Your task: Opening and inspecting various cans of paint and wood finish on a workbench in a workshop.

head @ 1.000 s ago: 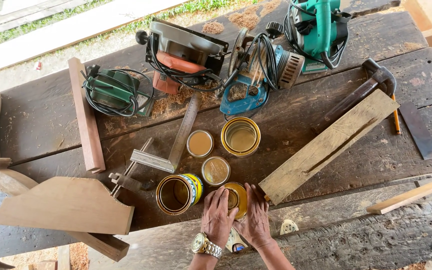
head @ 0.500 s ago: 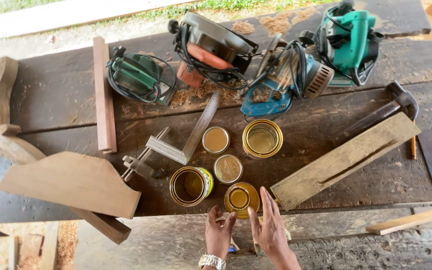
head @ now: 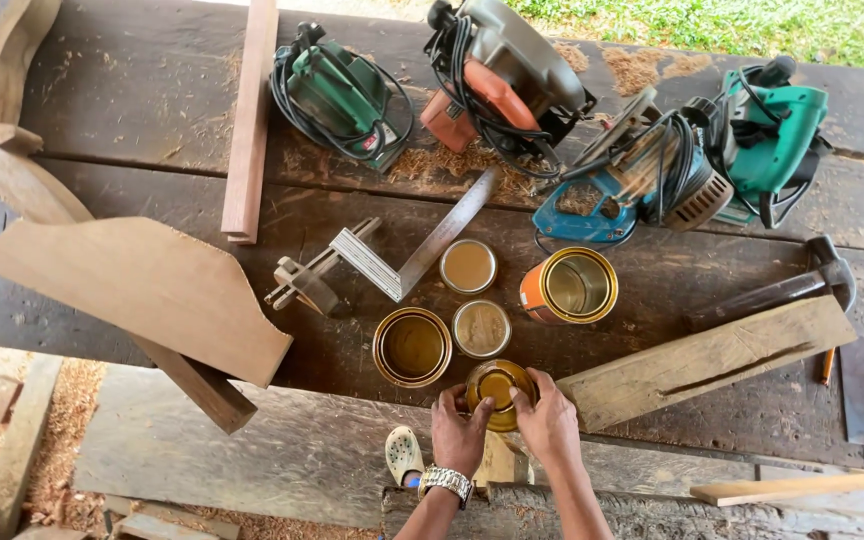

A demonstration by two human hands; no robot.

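Both hands (head: pixel 507 428) have closed back around small tin (head: pixel 497 385)

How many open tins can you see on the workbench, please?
3: one held between the left hand and right hand at the near edge, one left of it, and an orange one lying tipped farther right.

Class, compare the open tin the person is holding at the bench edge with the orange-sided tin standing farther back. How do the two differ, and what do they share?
The held tin sits at the bench's near edge, with the left hand and right hand on it; the orange-sided tin stands apart, untouched. The held tin looks smaller across. It shows amber liquid inside, while the orange-sided tin shows bare shiny metal. Both are round, lidless metal tins with gold rims.
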